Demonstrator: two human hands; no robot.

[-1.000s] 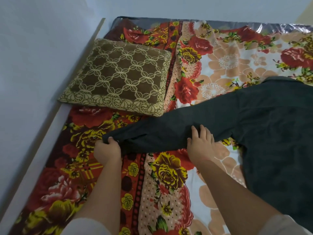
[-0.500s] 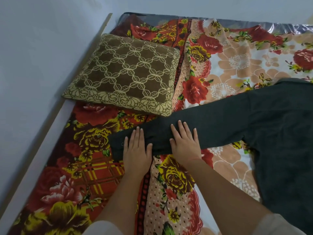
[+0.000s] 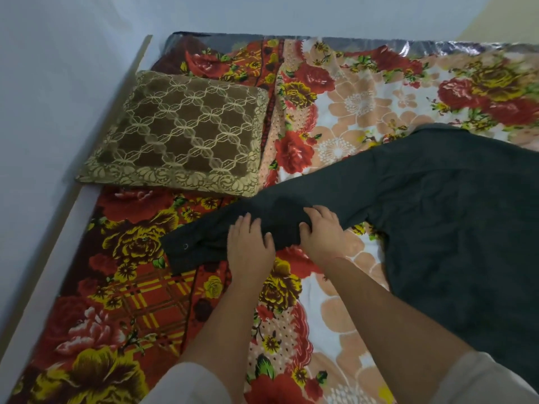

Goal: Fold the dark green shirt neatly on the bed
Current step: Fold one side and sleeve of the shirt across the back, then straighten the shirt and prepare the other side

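The dark green shirt [image 3: 455, 217] lies spread on the flowered bed [image 3: 350, 118], its body at the right running out of frame. One long sleeve stretches left toward the pillow and ends in a cuff with a button. My left hand [image 3: 249, 246] rests flat on the sleeve near the cuff, fingers together. Just to its right, my right hand [image 3: 322, 231] has its fingers curled, pinching the sleeve cloth at mid-length.
A brown and gold patterned pillow [image 3: 183, 135] lies at the upper left, its corner close to the sleeve. The bed's pale left edge [image 3: 58, 228] runs along a light wall. Shiny plastic wrap shows along the mattress's far edge [image 3: 320, 42].
My left hand went from gripping the cuff to lying flat on the sleeve. My right hand went from pressing flat to curling its fingers into the sleeve cloth. The cuff now lies uncovered.
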